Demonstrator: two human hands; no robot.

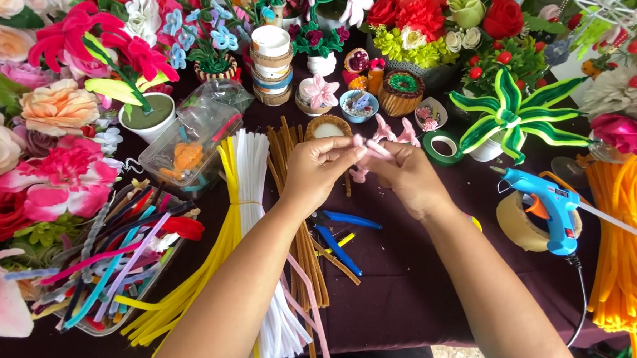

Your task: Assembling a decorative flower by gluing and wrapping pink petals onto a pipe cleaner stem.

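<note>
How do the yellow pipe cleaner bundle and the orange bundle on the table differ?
The yellow bundle lies left of both hands, running diagonally toward the near table edge; the orange bundle lies at the far right, beyond the blue glue gun. The yellow bundle sits right beside a white bundle; the orange one drapes over the table edge. Both are long fuzzy stems laid loose on the dark cloth.

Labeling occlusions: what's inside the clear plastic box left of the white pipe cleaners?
Inside the clear plastic box, an orange flower-like piece and a red strip show through the lid. Glare hides the rest. Both hands, left hand and right hand, work apart from it.
</note>
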